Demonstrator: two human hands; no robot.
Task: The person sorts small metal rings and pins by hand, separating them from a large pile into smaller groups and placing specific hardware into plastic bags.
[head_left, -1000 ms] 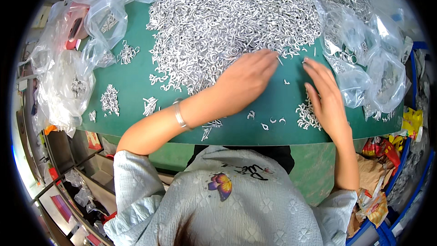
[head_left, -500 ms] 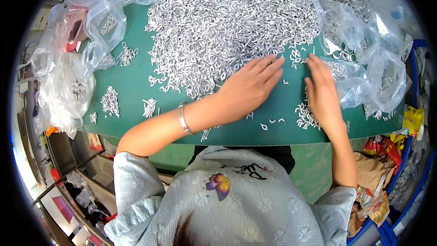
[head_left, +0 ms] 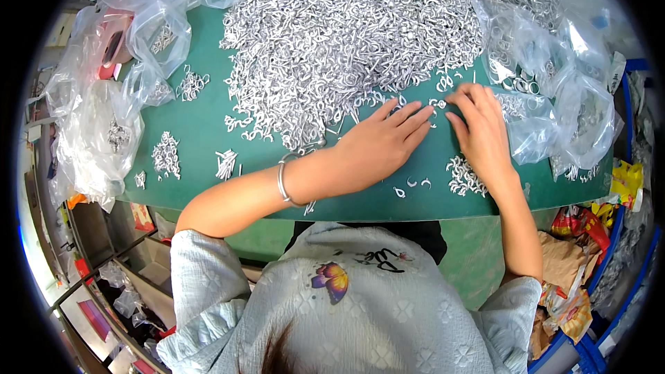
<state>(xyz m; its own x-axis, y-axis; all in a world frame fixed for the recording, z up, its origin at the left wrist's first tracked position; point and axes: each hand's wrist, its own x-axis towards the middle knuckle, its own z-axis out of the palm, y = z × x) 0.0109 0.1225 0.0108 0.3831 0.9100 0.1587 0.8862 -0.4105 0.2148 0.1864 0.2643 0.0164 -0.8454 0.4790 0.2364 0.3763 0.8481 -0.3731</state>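
Observation:
A big heap of small silver metal hooks [head_left: 346, 34] covers the far half of the green table [head_left: 201, 131]. My left hand [head_left: 377, 145] lies flat, fingers together, at the heap's near edge. A silver bangle [head_left: 282, 180] is on that wrist. My right hand [head_left: 481, 131] rests palm down beside it, fingertips touching a few loose hooks [head_left: 438, 102] between the two hands. A small sorted bunch of hooks [head_left: 463, 174] lies under the right wrist. Neither hand visibly grips anything.
Clear plastic bags holding more hooks crowd the left [head_left: 104, 125] and right [head_left: 554, 90] sides. Small bunches of hooks [head_left: 165, 154] lie at the table's left. Shelving [head_left: 104, 284] sits below left, and crumpled wrappers [head_left: 582, 235] lie below right.
Both hands have slid away from me toward the heap's edge, and their fingertips have come close together over a few loose hooks.

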